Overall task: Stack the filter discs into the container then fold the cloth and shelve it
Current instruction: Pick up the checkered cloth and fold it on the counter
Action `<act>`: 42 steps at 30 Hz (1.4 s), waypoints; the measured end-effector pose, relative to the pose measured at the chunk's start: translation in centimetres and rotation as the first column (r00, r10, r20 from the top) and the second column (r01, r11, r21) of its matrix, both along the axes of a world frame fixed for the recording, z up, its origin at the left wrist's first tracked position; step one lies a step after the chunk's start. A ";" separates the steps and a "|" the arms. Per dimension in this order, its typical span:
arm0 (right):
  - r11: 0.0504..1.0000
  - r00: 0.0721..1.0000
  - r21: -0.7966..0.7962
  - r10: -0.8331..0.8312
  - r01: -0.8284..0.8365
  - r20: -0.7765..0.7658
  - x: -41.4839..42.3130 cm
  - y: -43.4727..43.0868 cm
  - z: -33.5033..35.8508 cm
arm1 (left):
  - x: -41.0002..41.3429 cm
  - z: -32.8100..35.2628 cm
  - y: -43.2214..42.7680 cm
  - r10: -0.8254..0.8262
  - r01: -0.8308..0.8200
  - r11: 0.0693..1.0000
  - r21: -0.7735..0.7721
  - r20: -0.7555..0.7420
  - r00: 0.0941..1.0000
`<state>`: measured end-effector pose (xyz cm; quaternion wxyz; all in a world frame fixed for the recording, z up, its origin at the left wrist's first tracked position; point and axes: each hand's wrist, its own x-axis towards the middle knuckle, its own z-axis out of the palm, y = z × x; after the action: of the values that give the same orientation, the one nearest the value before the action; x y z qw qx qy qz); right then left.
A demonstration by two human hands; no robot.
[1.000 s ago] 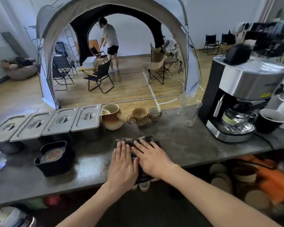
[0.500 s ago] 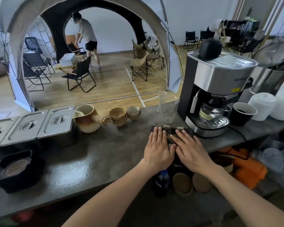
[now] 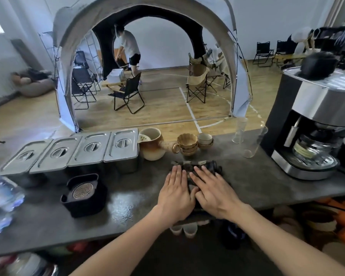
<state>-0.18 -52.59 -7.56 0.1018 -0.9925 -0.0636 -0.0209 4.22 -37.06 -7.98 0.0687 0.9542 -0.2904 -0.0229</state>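
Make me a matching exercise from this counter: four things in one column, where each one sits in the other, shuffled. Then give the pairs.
Things
1. cloth
2. black container
3. coffee machine
4. steel lidded pans

Places
A. far right of the counter
B. flat under both hands
C. in a row at the back left
D. front left, with a filter disc in it

Pairs: 1-B, 2-D, 3-A, 4-C

The left hand and right hand lie flat on the cloth, side by side; the filter disc lies in the container.
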 end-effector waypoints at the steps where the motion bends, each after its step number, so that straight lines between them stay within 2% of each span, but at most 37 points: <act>1: 1.000 0.999 -0.003 0.031 -0.031 0.006 0.5 1.6 -0.1 | 0.1 0.0 1.8 0.025 -0.025 1.000 0.002 -0.002 1.000; 9: 0.963 0.962 0.004 0.270 -0.271 0.031 2.0 12.5 -0.2 | -1.8 -0.8 13.5 0.209 -0.213 0.976 0.049 0.075 0.975; 12: 0.951 0.950 0.005 0.308 -0.309 0.059 1.0 13.2 -0.4 | -3.1 -1.3 14.6 0.214 -0.221 0.972 0.074 0.090 0.973; 16: 0.942 0.940 0.027 0.331 -0.334 0.077 0.2 11.9 -0.3 | -3.3 -1.4 13.4 0.237 -0.239 0.971 0.009 0.100 0.966; 19: 0.955 0.953 0.034 0.293 -0.296 0.077 -0.4 9.8 -0.2 | -3.0 -1.1 11.5 0.210 -0.213 0.977 0.016 0.114 0.971; 22: 0.974 0.973 0.033 0.219 -0.222 0.077 -1.4 5.6 -0.4 | -3.1 -0.8 7.5 0.111 -0.110 0.994 -0.021 0.091 0.990; 28: 1.000 1.000 -0.005 0.018 -0.018 0.022 -4.6 -6.4 0.2 | -3.9 -1.0 -5.4 -0.048 0.051 0.997 -0.052 0.059 0.997; 34: 0.986 0.986 0.008 -0.164 0.164 -0.027 -8.6 -17.0 -0.2 | -5.9 -0.7 -16.9 -0.171 0.173 0.984 -0.050 0.030 0.985; 37: 0.982 0.981 0.014 -0.188 0.189 -0.040 -9.3 -19.0 -0.3 | -6.6 -0.5 -19.1 -0.190 0.191 0.981 -0.035 0.031 0.981; 42: 0.974 0.975 0.046 -0.222 0.221 0.029 -10.1 -17.8 -0.7 | -6.7 -0.8 -16.8 -0.300 0.307 0.950 -0.062 0.102 0.949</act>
<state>-10.28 -70.40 -8.28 0.1186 -0.9906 0.0461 -0.0503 -2.47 -53.89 -8.81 0.0875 0.8949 -0.4372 0.0218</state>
